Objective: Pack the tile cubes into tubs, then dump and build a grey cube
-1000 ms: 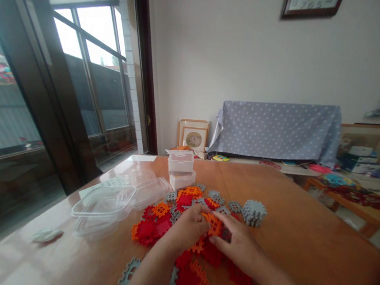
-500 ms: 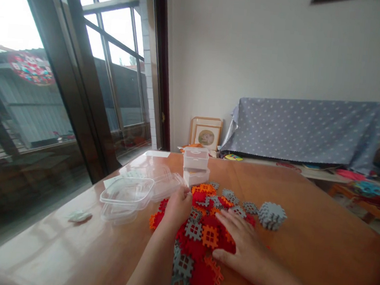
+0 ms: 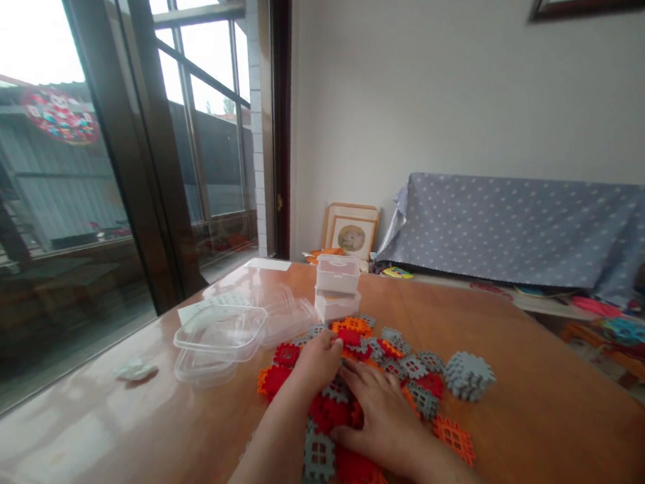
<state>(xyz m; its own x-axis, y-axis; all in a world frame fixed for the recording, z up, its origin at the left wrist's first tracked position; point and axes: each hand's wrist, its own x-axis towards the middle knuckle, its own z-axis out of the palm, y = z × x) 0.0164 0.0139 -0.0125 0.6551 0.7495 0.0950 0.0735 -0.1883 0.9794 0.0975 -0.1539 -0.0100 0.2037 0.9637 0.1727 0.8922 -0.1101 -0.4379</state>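
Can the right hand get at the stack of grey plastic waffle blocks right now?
Probably yes. The right hand rests on loose red plastic waffle blocks; the grey stack stands ahead to its right, with only flat loose blocks between, nothing tall in the way.

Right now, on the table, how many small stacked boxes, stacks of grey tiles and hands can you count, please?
Small boxes: 2
Grey tile stacks: 1
Left hand and right hand: 2
Total: 5

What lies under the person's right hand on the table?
The right hand rests on interlocking plastic tiles: a grey tile and a red tile show at its edge; those beneath the palm are covered.
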